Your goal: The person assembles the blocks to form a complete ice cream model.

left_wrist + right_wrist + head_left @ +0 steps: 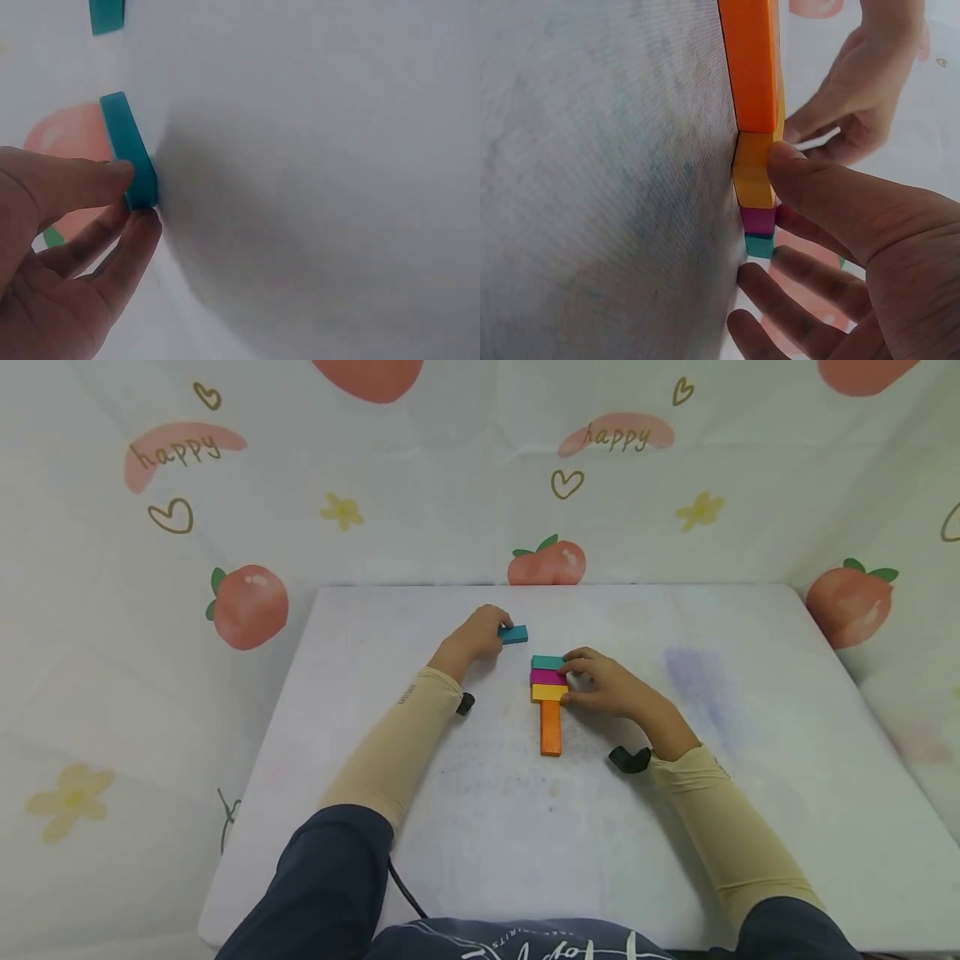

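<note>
A blue block lies in the fingers of my left hand, pinched at its left end close to the tabletop. In the left wrist view, the thumb presses one face of this blue block and fingertips meet its lower end. My right hand touches the right ends of a row of blocks, thumb at the yellow block and index finger by the magenta block. A teal block lies behind them. An orange block points toward me from the yellow one, forming a T-like shape.
The white table carries faint smudges and a purple stain at right. A fruit-printed cloth hangs behind and at the sides. A black cable runs near my left sleeve.
</note>
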Tool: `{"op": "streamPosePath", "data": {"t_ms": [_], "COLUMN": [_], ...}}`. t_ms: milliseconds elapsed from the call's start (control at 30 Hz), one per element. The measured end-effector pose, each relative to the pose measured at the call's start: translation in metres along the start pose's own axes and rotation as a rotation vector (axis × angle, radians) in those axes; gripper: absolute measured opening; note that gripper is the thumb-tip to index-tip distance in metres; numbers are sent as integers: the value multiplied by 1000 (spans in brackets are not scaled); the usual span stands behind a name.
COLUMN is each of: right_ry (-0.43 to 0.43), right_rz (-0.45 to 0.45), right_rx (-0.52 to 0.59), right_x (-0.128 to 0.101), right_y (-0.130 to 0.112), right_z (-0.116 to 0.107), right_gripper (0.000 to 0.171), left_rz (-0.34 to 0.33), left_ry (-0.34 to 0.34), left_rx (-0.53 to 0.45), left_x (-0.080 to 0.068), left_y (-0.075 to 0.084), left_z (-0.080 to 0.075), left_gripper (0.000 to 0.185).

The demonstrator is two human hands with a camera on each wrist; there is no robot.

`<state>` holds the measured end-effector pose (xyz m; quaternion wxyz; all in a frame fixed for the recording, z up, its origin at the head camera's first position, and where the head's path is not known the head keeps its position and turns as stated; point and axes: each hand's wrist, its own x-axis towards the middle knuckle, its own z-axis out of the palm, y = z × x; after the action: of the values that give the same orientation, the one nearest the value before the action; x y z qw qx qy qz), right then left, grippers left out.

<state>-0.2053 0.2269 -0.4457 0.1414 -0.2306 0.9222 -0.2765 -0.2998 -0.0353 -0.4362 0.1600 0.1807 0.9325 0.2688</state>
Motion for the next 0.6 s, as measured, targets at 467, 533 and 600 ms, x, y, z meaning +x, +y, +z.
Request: {"op": "streamPosePath", "data": {"t_ms": [467,533,600], "right_ry": [11,12,14], "right_rz": [-30,-34,-42], "right_rx": [5,9,9], "right_x": [0,-1,-1], "right_y": [4,3,2], "right_z": [1,0,0], "right_gripper": [45,45,44], "left_rz": [150,162,173], "left_ry": [-58,-64,-68], "left_rx": [-20,-19,-21], "left_x": [11,10,9], "left_y": [24,25,27], "left_z": [23,24,25], "left_gripper": [39,39,39]}}
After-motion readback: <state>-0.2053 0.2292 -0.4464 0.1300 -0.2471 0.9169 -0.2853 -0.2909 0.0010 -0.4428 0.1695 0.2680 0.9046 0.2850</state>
